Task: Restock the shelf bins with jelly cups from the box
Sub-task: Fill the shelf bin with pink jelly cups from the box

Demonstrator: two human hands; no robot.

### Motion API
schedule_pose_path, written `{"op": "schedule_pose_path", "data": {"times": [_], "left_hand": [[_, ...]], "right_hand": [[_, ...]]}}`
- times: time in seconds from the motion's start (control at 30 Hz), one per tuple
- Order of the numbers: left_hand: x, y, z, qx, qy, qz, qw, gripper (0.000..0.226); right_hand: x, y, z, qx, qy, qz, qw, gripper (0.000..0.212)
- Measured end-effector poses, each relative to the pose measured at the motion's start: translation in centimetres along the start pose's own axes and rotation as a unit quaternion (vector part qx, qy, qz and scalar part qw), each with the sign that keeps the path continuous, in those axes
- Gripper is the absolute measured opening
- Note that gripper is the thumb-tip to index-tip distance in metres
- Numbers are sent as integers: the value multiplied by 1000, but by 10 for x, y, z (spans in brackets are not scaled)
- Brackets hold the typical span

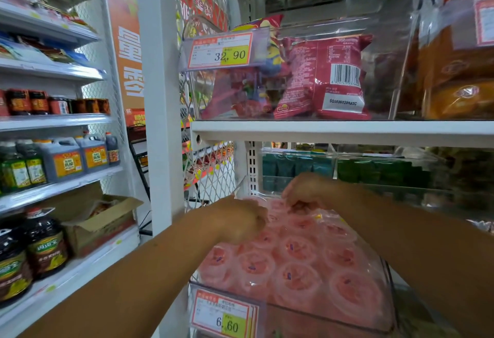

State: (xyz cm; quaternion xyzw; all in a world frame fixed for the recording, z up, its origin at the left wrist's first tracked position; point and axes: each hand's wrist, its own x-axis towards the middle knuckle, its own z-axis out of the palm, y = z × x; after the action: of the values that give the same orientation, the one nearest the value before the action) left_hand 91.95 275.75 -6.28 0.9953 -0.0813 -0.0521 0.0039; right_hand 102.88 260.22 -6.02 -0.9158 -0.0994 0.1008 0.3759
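Note:
A clear plastic shelf bin point(385, 295) on the lower shelf is packed with several pink jelly cups point(296, 255) lying lid-up. Both my hands reach into its far end. My left hand point(240, 220) hovers over the cups at the bin's left side with its fingers curled downward; what they hold is hidden. My right hand point(304, 190) is at the back of the bin, and its curled fingertips pinch a pink jelly cup point(300, 208). No box of jelly cups is in this view.
A price tag reading 6.60 point(223, 316) hangs on the bin's front. The white shelf board point(334, 130) above carries clear bins of red snack bags point(323, 76). Green packs point(374, 170) sit behind. An open cardboard box point(99, 220) and oil bottles point(45, 247) stand on the left shelving.

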Motion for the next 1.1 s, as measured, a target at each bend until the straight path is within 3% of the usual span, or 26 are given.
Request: {"op": "schedule_pose_path", "data": {"times": [0.2,0.3,0.43,0.57,0.63,0.7,0.77,0.83,0.9,0.97,1.03,1.1], "left_hand": [[-4,2,0,45,-10,15,999,44],[-17,8,-5,-10,28,22,999,46],[-40,15,-4,-78,120,54,988,43],[-89,37,18,-189,299,143,924,42],[-125,55,42,-255,322,186,893,39],[-156,76,81,-311,280,210,884,31],[-175,98,135,-360,156,212,895,22],[-182,119,202,-353,23,211,911,20],[-181,140,273,-298,-65,225,925,26],[-179,159,342,-257,-144,222,929,30],[-174,174,400,-282,-214,199,914,26],[-171,182,449,-334,-260,165,891,23]], "right_hand": [[0,3,5,-44,3,-34,998,21],[-16,-1,-5,-123,16,-75,989,27],[-60,-3,-22,-90,79,-172,978,19],[-143,11,-30,46,126,-262,956,13],[-202,31,-28,120,124,-293,941,14],[-260,66,-18,185,69,-297,934,16],[-303,119,0,199,-32,-246,948,21],[-327,182,29,174,-168,-150,959,24],[-339,255,69,167,-241,-25,956,26],[-350,322,119,189,-224,89,952,25],[-363,382,165,250,-189,182,932,52],[-372,434,206,269,-135,251,920,39]]}}
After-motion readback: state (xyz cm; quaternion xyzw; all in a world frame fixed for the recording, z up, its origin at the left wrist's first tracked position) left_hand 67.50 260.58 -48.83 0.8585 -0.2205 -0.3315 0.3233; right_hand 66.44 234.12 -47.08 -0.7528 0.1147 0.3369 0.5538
